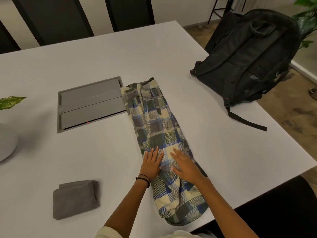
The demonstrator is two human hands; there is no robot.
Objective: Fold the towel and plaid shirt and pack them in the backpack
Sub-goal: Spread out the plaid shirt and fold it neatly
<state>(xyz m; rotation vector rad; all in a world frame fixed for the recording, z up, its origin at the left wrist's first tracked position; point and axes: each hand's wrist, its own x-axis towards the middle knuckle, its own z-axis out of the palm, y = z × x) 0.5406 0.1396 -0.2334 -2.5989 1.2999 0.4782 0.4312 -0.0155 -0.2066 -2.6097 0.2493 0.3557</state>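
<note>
a large pale grey table (85, 57) fills most of the view. on its far right corner lies a black backpack (248, 57), on its side with the shoulder straps facing up, and one loose strap (247, 120) trails over the table top toward the person. the plaid shirt (159, 127), in blue, cream and dark green checks, lies in the middle of the table, folded into one long narrow strip that runs from the near edge away from the person, with the collar end at the far side. the far left corner of the shirt covers a little of a grey recessed panel (91, 103) with two flat lids, set into the table just left of it. the grey towel (75, 200) is already folded into a small thick square and lies near the front left, well apart from the shirt and far from the backpack. a white round pot (6, 143) stands at the left edge, only partly in view. the left hand (151, 163) and the right hand (186, 164) both rest flat on the near part of the shirt, side by side, with the fingers straight and a little spread, gripping nothing. a green speckled leaf (10, 102) shows above the pot. thin black bands (143, 179) sit around the left wrist. a tiny red light (88, 122) shines in the panel.
</note>
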